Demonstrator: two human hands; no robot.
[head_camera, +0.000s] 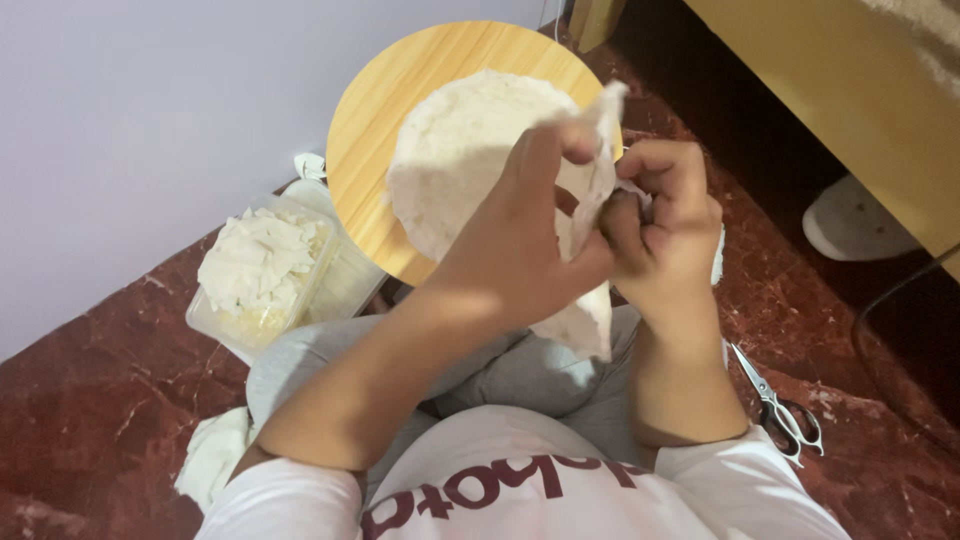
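Observation:
My left hand (525, 235) and my right hand (665, 230) are raised in front of me, both pinching one thin white sheet (590, 320) that hangs down between them over my lap. The sheet's upper edge sticks up above my fingers. Behind my hands a round stack of the same white sheets (455, 150) lies on a round wooden board (365, 150). My knees in grey trousers are below the hands.
A clear plastic box (262, 290) heaped with white scraps sits on the dark red stone floor at the left, by a pale wall. Scissors (780, 405) lie on the floor at my right. A white slipper (855, 225) rests under wooden furniture (850, 90).

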